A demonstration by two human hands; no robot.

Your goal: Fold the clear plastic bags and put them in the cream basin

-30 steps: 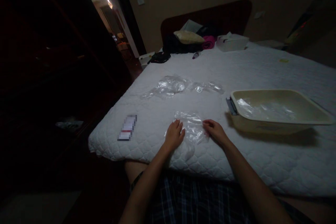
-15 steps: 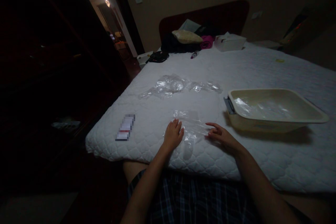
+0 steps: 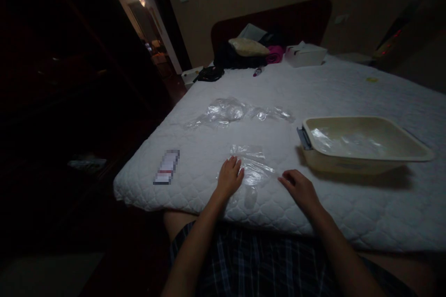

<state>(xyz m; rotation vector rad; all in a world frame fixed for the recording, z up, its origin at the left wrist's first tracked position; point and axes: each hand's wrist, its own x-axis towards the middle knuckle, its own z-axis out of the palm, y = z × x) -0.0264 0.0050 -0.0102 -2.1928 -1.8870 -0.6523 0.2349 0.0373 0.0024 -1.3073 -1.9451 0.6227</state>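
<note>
The left hand (image 3: 230, 177) lies flat and open on the left part of a clear plastic bag (image 3: 253, 171), which rests near the front edge of the bed (image 3: 244, 134). The right hand (image 3: 298, 189), fingers loosely curled and holding nothing, sits just beside the bag's right end. Smoothing the thin film well likely calls for one palm pinning it while the other strokes outward. A beige tub (image 3: 362, 146) stands near the right edge, crumpled plastic (image 3: 230, 112) lies toward the middle, and a small packet (image 3: 166, 173) sits near the front left corner; none blocks the hands.
</note>
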